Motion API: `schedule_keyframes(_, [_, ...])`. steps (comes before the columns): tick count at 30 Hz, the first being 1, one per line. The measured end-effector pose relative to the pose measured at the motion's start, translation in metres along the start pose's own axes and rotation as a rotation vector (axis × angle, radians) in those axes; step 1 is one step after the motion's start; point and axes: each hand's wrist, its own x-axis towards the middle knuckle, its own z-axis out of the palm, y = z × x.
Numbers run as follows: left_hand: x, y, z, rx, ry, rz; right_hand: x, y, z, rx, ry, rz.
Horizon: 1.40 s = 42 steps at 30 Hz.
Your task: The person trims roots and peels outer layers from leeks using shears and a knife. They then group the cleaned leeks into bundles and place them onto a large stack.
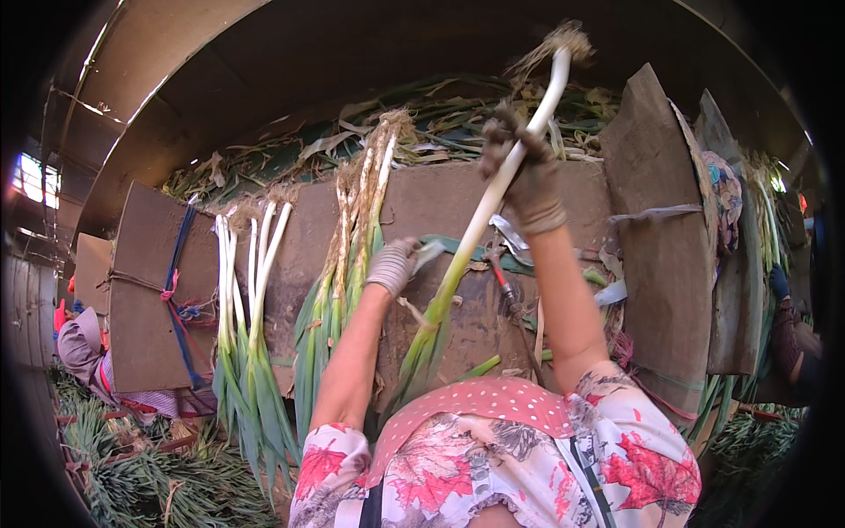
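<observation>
My right hand [520, 173], in a soiled, blurred work glove, grips a long green onion [487, 201] around its white shank. The onion slants across the bench, with roots at the top and green leaves toward my apron. In a striped knit glove, my left hand [394, 265] is closed at the onion's left, a pale leaf strip [428, 257] at its fingertips. Beside that hand lies a bunch of unpeeled green onions [356, 218] with brownish skins. Further left rest several white-shanked green onions [254, 264], their leaves hanging over the front edge.
Upright boards [162, 284] tied with cords flank the left side, and another board [660, 251] stands at the right. A metal nozzle tool [506, 290] with a red part lies mid-bench. Leaf waste [455, 122] is heaped behind. Other people work at both sides, one in a hat [82, 343].
</observation>
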Motion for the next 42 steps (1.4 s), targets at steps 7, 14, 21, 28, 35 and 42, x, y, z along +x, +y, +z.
schedule_keyframes(7, [-0.052, 0.052, -0.042, -0.842, -0.212, -0.049, 0.022, 0.033, -0.004, 0.003, 0.242, 0.116])
schedule_keyframes(14, [-0.136, -0.040, -0.012, -0.195, -0.250, 0.193, 0.035, -0.021, -0.027, -0.360, 0.317, -0.179])
schedule_keyframes(21, [-0.126, -0.028, -0.087, 0.370, 0.037, 0.095, 0.066, -0.121, 0.029, -0.320, 0.182, -0.322])
schedule_keyframes(28, [-0.038, 0.114, -0.141, -1.087, -0.020, 0.170, 0.067, -0.029, 0.080, -0.278, -0.103, -0.131])
schedule_keyframes(35, [-0.133, -0.032, -0.359, -0.662, 0.593, 0.138, -0.143, 0.049, -0.037, -2.235, 0.358, 0.522])
schedule_keyframes(42, [-0.174, -0.148, -0.293, 0.370, 0.712, -0.350, -0.199, 0.075, -0.085, -2.610, 0.368, 0.509])
